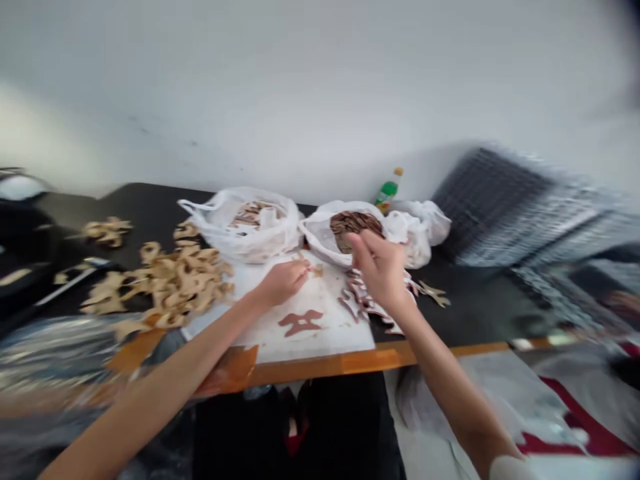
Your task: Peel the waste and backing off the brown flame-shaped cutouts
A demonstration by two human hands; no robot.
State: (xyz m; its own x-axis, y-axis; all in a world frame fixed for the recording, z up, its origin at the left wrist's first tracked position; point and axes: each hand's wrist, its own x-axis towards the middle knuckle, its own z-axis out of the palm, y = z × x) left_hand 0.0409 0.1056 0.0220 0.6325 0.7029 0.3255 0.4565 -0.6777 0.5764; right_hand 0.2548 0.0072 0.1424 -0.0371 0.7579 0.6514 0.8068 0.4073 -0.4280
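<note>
My left hand [284, 281] is closed over the white sheet [330, 313], its fingertips pinched together. What they hold, if anything, is too small to make out, though a small tan patch lies beside them. My right hand [383, 267] is raised, thumb and fingers curled into a pinch; whatever is in it cannot be made out. Below it lies a pile of reddish-brown cut-out pieces [367, 300], partly hidden by the hand. One flat brown cut-out piece [301, 323] rests by itself on the sheet, nearer to me than my left hand.
Tan cut-out pieces [183, 277] are heaped at left. Behind the sheet stand a white plastic bag [280, 237] and another bag [320, 230] holding brown strips [355, 223]. A green bottle [387, 191] stands behind. Bubble wrap [520, 207] leans at right. Orange tape [370, 360] lines the edge.
</note>
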